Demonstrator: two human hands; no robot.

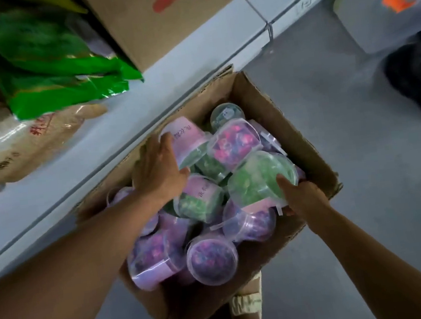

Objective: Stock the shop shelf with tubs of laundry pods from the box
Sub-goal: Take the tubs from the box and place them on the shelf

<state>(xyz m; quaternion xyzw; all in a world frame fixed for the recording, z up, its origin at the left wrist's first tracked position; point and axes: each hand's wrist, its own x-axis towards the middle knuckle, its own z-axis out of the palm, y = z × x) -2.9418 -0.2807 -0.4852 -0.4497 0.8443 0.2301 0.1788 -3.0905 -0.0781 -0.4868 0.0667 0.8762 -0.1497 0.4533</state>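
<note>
brimming box (304, 132), clear pod tubs (212, 261)

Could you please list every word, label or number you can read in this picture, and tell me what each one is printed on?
Nothing can be read with certainty.
Pink label of the tub under the left hand: dark characters, blurred.
Label of the green-pod tub mid-box: dark print, blurred.
Rice bag on the shelf: red characters and small dark print, illegible.
Cardboard carton on the shelf: red printing, cut off and blurred.
White shelf edge: a small dark mark, unreadable.
</note>
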